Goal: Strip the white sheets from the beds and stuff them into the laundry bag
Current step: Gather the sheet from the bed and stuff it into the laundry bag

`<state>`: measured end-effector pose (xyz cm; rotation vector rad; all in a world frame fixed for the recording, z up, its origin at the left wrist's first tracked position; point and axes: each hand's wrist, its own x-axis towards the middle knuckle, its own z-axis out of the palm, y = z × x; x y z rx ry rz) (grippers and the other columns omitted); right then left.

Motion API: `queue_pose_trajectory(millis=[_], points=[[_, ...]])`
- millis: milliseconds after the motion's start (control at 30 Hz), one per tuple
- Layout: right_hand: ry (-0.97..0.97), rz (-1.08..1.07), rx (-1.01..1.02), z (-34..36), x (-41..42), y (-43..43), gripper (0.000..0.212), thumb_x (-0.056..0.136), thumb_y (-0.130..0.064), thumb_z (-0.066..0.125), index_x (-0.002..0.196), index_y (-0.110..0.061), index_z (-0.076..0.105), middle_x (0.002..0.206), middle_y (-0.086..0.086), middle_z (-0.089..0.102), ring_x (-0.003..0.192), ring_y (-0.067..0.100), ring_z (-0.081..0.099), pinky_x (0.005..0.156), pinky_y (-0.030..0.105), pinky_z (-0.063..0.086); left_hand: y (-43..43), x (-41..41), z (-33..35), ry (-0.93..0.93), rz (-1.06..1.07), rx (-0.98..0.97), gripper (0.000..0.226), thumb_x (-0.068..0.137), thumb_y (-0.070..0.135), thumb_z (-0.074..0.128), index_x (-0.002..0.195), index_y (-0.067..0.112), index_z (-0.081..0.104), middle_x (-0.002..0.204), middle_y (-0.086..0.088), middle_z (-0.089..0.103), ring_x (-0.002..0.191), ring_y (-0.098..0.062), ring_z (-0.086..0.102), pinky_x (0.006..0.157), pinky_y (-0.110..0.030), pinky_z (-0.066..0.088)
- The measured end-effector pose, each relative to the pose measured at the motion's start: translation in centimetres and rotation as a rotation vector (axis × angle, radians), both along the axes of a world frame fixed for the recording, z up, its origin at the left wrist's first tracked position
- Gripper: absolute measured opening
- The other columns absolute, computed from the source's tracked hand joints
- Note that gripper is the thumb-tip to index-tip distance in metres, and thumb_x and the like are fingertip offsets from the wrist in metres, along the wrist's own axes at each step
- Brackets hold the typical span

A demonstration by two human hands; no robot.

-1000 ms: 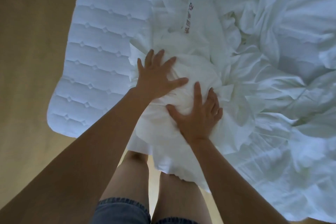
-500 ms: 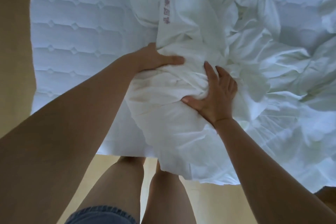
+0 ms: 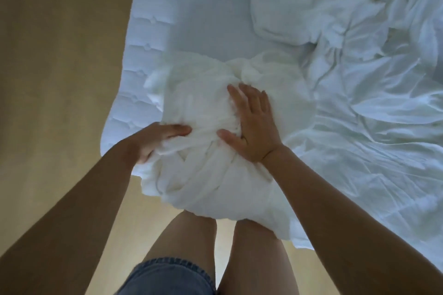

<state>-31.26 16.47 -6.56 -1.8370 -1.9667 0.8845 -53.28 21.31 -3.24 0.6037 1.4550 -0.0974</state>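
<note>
A bunched white sheet (image 3: 203, 108) lies in a heap at the near edge of the bed, part of it hanging over the edge towards my legs. My left hand (image 3: 153, 141) grips the heap's left side, thumb on top and fingers tucked under the folds. My right hand (image 3: 251, 122) presses flat on top of the heap with its fingers spread. More crumpled white bedding (image 3: 359, 79) covers the right half of the bed. No laundry bag is in view.
The quilted mattress (image 3: 167, 31) lies bare on the bed's left side. Beige floor (image 3: 60, 79) runs along the left and under my legs. I stand against the bed's near edge in denim shorts (image 3: 167, 275).
The bundle has been drawn nearer the bed's edge and gathered tighter. My left hand slid from the top down to its left side. The labelled part of the bedding is out of sight.
</note>
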Motion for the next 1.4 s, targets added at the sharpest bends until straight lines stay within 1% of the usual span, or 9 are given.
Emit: queue_pose_trajectory(millis=[100, 400, 500, 733, 867, 967, 1067, 1200, 1400], points=[[0.032, 0.12, 0.068, -0.5, -4.7, 2.3, 0.078, 0.082, -0.063, 0.037, 0.144, -0.018, 0.022, 0.142, 0.023, 0.04, 0.132, 0.038, 0.037, 0.11, 0.052, 0.024, -2.1, -5.1, 0.7, 0.014, 0.178, 0.007, 0.078, 0.032, 0.042, 0.089, 0.101, 0.011, 0.071, 0.09, -0.009, 0.075, 0.077, -0.023, 0.072, 0.069, -0.032, 0.056], [-0.036, 0.019, -0.03, -0.9, -2.3, -0.1, 0.078, 0.081, -0.056, 0.039, 0.139, -0.004, 0.04, 0.141, 0.022, 0.043, 0.13, 0.039, 0.038, 0.109, 0.053, 0.026, -3.0, -2.7, 0.4, -0.072, 0.301, 0.156, 0.019, 0.071, 0.019, 0.079, 0.089, 0.015, 0.073, 0.084, 0.002, 0.075, 0.084, -0.014, 0.07, 0.085, -0.028, 0.052], [0.061, -0.19, -0.162, 1.1, -0.8, -1.1, 0.086, 0.077, -0.062, 0.036, 0.14, -0.004, 0.038, 0.143, 0.018, 0.04, 0.134, 0.034, 0.032, 0.112, 0.051, 0.025, -3.0, 0.7, 0.1, -0.148, 0.293, 0.189, 0.012, 0.076, 0.014, 0.077, 0.085, 0.013, 0.07, 0.071, 0.006, 0.073, 0.065, -0.005, 0.069, 0.06, -0.016, 0.052], [-0.057, -0.422, -0.3, 4.4, -5.4, -1.3, 0.111, 0.061, -0.073, 0.064, 0.147, -0.017, 0.02, 0.154, 0.007, 0.019, 0.142, 0.026, 0.015, 0.112, 0.052, 0.023, -2.8, 0.6, -1.7, 0.205, 0.293, 0.428, 0.062, 0.071, 0.076, 0.055, 0.096, 0.02, 0.066, 0.099, 0.002, 0.069, 0.101, -0.021, 0.064, 0.091, -0.035, 0.049], [-0.2, -0.455, -0.293, 3.6, -8.8, -0.3, 0.108, 0.066, -0.071, 0.063, 0.148, -0.017, 0.018, 0.156, 0.007, 0.015, 0.143, 0.026, 0.011, 0.111, 0.057, 0.019, -1.4, -1.8, -1.6, 0.724, 0.006, 0.783, 0.076, 0.074, 0.062, 0.065, 0.131, 0.014, 0.048, 0.133, -0.009, 0.045, 0.127, -0.031, 0.042, 0.103, -0.043, 0.033], [-0.297, -0.458, -0.278, 3.3, -10.7, -0.4, 0.108, 0.068, -0.072, 0.062, 0.148, -0.015, 0.017, 0.156, 0.009, 0.014, 0.144, 0.028, 0.009, 0.111, 0.058, 0.017, 1.2, -1.9, -1.2, 0.691, -0.348, 1.089, 0.094, 0.071, 0.049, 0.061, 0.152, 0.02, 0.021, 0.157, -0.014, 0.017, 0.144, -0.035, 0.014, 0.113, -0.053, 0.013], [-0.36, -0.424, -0.299, 3.3, -12.2, -0.1, 0.108, 0.071, -0.072, 0.058, 0.15, -0.013, 0.013, 0.158, 0.01, 0.009, 0.145, 0.028, 0.006, 0.111, 0.057, 0.013, 3.3, -2.3, -2.9, 0.33, -0.416, 0.655, 0.095, 0.081, 0.057, 0.057, 0.152, 0.035, -0.003, 0.161, -0.003, 0.005, 0.147, -0.028, 0.011, 0.115, -0.053, 0.019], [-0.387, -0.381, -0.325, 2.7, -14.1, 0.8, 0.103, 0.075, -0.069, 0.054, 0.151, -0.014, 0.011, 0.159, 0.008, 0.006, 0.146, 0.028, 0.002, 0.111, 0.057, 0.009, 3.5, -4.2, -4.6, 0.083, 0.112, 0.228, 0.106, 0.079, 0.064, 0.062, 0.152, 0.031, -0.007, 0.142, 0.007, 0.04, 0.12, -0.018, 0.049, 0.066, -0.023, 0.045], [-0.272, -0.477, -0.2, 2.1, -11.6, 0.1, 0.102, 0.06, -0.071, 0.042, 0.143, -0.012, 0.033, 0.152, 0.009, 0.029, 0.142, 0.029, 0.02, 0.11, 0.054, 0.018, 3.0, -5.3, -4.7, -0.035, 0.068, -0.049, 0.095, 0.054, 0.078, 0.07, 0.132, 0.027, 0.052, 0.111, 0.001, 0.069, 0.091, -0.02, 0.07, 0.077, -0.033, 0.054]])
